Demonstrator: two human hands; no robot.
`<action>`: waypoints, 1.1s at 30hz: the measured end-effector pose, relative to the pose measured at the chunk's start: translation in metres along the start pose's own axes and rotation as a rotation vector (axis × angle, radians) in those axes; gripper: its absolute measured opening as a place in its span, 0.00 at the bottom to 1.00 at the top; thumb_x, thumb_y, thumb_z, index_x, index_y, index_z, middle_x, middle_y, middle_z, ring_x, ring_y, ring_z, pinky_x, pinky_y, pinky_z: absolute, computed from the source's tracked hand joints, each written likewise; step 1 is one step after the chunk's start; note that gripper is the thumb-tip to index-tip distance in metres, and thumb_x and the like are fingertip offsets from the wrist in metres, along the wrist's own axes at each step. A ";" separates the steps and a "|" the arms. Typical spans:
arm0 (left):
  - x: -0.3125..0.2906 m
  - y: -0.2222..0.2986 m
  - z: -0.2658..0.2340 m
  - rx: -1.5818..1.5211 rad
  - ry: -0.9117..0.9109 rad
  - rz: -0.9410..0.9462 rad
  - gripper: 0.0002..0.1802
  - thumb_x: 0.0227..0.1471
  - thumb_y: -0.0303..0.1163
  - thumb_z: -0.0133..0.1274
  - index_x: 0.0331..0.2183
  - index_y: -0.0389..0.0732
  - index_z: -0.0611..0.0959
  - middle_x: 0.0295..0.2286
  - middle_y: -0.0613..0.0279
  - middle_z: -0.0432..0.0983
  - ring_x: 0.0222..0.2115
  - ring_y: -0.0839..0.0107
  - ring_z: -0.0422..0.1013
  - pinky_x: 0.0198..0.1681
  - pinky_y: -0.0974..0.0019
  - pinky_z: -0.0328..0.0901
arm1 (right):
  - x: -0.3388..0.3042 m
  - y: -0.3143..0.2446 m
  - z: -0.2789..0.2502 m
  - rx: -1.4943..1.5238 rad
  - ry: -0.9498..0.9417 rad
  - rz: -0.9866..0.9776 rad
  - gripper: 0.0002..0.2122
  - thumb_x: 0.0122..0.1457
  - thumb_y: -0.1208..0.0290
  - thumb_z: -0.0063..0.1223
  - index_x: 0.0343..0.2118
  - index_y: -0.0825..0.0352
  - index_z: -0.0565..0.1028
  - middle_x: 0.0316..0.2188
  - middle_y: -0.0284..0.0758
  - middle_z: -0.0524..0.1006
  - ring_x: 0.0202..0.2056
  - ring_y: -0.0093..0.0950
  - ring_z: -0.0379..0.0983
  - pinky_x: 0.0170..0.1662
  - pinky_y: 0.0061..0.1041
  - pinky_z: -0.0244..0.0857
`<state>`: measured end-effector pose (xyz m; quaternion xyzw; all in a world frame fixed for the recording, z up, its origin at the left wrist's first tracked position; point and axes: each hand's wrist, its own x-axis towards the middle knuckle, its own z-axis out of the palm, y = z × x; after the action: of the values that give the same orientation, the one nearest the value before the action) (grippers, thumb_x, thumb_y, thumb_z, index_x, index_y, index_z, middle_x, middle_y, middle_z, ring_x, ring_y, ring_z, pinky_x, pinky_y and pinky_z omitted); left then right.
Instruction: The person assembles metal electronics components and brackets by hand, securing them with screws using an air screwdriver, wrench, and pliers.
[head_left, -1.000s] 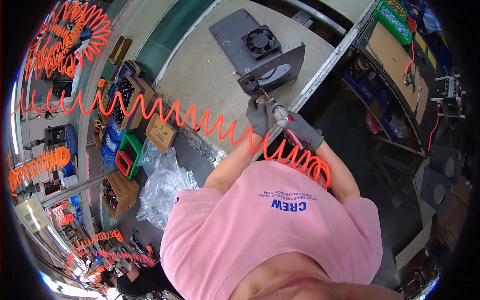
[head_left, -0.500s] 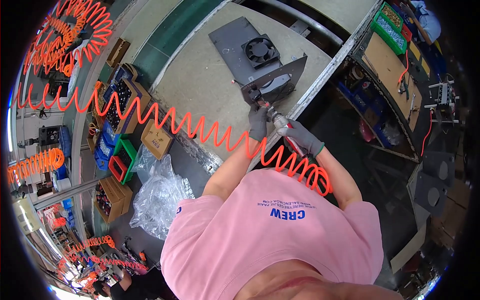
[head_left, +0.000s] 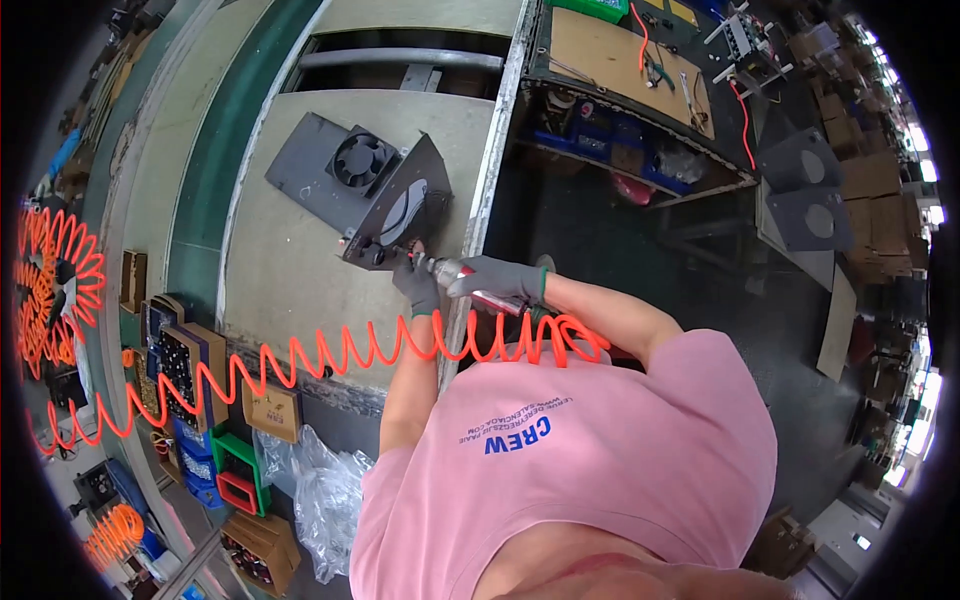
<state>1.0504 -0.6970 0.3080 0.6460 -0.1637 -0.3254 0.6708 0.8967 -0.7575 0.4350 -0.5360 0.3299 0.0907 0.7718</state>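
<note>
My right hand (head_left: 498, 278), in a grey glove, grips a silver and red air screwdriver (head_left: 452, 273) fed by a coiled orange hose (head_left: 345, 355). The tool's front end points at the near corner of a dark sheet-metal part (head_left: 300, 165). My gloved left hand (head_left: 416, 286) is closed beside the tool's tip, against that corner; what its fingers pinch is hidden. The part's raised plate (head_left: 432, 168) has a round opening, and a small black fitting (head_left: 370, 252) sits at its near end. A square black fan (head_left: 362, 162) rests on the flat section.
Left of me are cardboard boxes (head_left: 272, 412), blue bins (head_left: 200, 465), a green bin (head_left: 243, 470) and clear plastic wrap (head_left: 335, 500). The workbench's metal edge (head_left: 490, 180) runs on my right. Beyond stands a second bench (head_left: 620, 70) with pliers and cut-out plates (head_left: 805, 190) nearby.
The whole view has turned, so the bench and part appear further left and lower. Both hands and the screwdriver stay at the same corner of the metal part.
</note>
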 end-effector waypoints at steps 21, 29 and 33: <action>-0.006 0.005 -0.008 0.537 0.182 0.321 0.09 0.44 0.35 0.56 0.31 0.44 0.80 0.23 0.57 0.76 0.24 0.65 0.73 0.26 0.64 0.64 | -0.014 -0.012 0.022 -0.033 0.032 -0.061 0.21 0.48 0.60 0.55 0.40 0.70 0.68 0.27 0.30 0.71 0.27 0.18 0.66 0.32 0.19 0.62; -0.058 0.060 -0.036 0.843 0.028 0.339 0.09 0.43 0.32 0.51 0.30 0.40 0.77 0.26 0.53 0.75 0.27 0.53 0.72 0.29 0.58 0.65 | -0.049 -0.014 0.033 0.092 -0.083 -0.085 0.19 0.47 0.64 0.54 0.40 0.69 0.68 0.35 0.29 0.67 0.37 0.17 0.61 0.43 0.18 0.56; -0.072 0.088 -0.075 0.882 0.056 0.319 0.09 0.44 0.32 0.51 0.29 0.39 0.78 0.26 0.52 0.74 0.27 0.53 0.71 0.29 0.57 0.65 | -0.054 -0.019 0.045 0.190 -0.189 -0.110 0.15 0.48 0.65 0.54 0.36 0.67 0.68 0.28 0.25 0.64 0.31 0.14 0.59 0.38 0.16 0.56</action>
<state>1.0649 -0.5974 0.3998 0.8447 -0.3654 -0.1000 0.3781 0.8834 -0.7141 0.4915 -0.4669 0.2330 0.0666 0.8505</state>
